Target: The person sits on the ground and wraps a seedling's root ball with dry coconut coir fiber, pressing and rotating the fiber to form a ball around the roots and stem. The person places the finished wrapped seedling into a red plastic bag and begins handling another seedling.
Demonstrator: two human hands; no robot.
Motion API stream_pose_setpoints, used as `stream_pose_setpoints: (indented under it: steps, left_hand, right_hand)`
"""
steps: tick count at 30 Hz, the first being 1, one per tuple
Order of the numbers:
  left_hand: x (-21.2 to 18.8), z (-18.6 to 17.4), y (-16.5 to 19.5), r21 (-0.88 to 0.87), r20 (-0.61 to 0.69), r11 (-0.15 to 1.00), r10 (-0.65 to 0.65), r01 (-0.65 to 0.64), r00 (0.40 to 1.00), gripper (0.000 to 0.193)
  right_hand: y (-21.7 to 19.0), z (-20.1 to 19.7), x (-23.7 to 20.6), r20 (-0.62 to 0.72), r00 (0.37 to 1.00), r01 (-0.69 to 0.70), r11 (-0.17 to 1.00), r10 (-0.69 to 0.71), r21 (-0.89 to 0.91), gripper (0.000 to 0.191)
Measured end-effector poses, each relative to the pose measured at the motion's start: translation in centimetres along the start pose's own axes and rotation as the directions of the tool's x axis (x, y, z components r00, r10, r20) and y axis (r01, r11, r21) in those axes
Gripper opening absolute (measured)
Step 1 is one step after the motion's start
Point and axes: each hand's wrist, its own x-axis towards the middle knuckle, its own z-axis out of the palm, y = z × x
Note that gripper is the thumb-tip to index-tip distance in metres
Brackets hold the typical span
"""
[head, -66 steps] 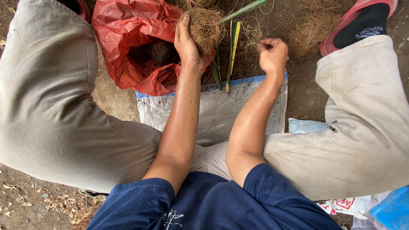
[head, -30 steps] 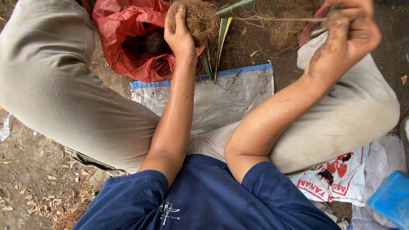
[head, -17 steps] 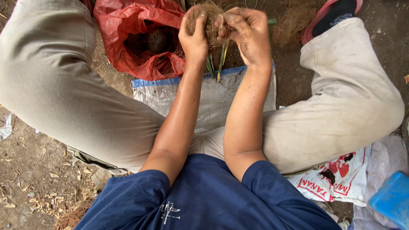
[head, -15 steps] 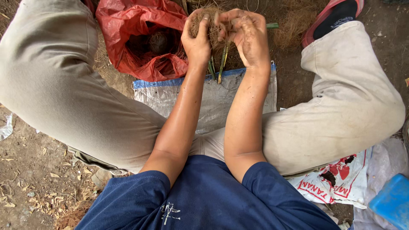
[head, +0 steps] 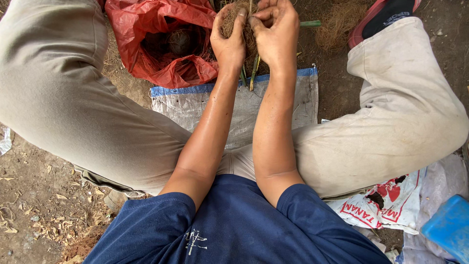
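Fingers of left hand (head: 228, 43) curl around brown fibre bundle (head: 233, 17) | right hand (head: 276, 30) pinches its thin strand, thumb to fingertips | bundle held above grey woven sack (head: 288, 100), beside red plastic bag (head: 146, 29) | green stems (head: 254, 78) hang below the hands.

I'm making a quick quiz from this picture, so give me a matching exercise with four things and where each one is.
Things:
1. red plastic bag
2. brown fibre ball
3. grey woven sack
4. blue container

Places:
A. bottom right corner
B. flat on the ground between the legs
C. between left hand and right hand
D. left of the hands, lying open

Pairs: 1-D, 2-C, 3-B, 4-A
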Motion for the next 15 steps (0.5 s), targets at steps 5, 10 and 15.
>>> stream_pose_setpoints:
  steps: [5,10,15]
  left_hand:
    - [-0.2,-0.3,-0.2,0.032,0.022,0.999,-0.019,0.019,1.000,0.053]
    - [-0.2,-0.7,-0.5,-0.060,0.064,0.984,-0.162,0.166,0.985,0.050]
    - [-0.1,-0.5,-1.2,-0.236,0.069,0.963,-0.116,0.129,0.991,0.038]
  right_hand:
    - [-0.5,0.6,-0.4,0.003,0.998,0.069,0.986,-0.069,-0.151,0.029]
    - [-1.1,0.5,-0.8,0.065,0.998,0.001,0.962,0.017,-0.272,0.019]
    - [-1.8,0.0,-0.6,0.117,0.985,0.147,0.975,-0.129,-0.164,0.026]
